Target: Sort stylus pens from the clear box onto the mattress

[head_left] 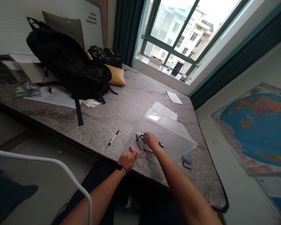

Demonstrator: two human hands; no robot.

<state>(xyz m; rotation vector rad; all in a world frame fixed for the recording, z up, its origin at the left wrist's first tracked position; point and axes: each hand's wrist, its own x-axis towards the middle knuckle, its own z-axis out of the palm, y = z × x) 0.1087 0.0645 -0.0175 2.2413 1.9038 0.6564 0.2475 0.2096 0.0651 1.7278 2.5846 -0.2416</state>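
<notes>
My left hand [127,160] is closed around a red pen [132,150] near the front edge of the mattress. My right hand [152,140] reaches over a translucent plastic folder [173,134], its fingers pinched on a dark pen [142,135]. Below those fingertips lie several loose pens [139,144], red, teal and black, in a small heap on the folder. The palm and forearm hide part of the heap. To the left, apart from both hands, a black-and-white pen [113,138] rests on the mattress.
White papers [165,111] stick out behind the folder, and a blurred phone-like item [187,161] lies right of it. A black backpack [70,59], a tan pouch [117,75] and papers occupy the left. A white curved tube [67,175] crosses the lower left.
</notes>
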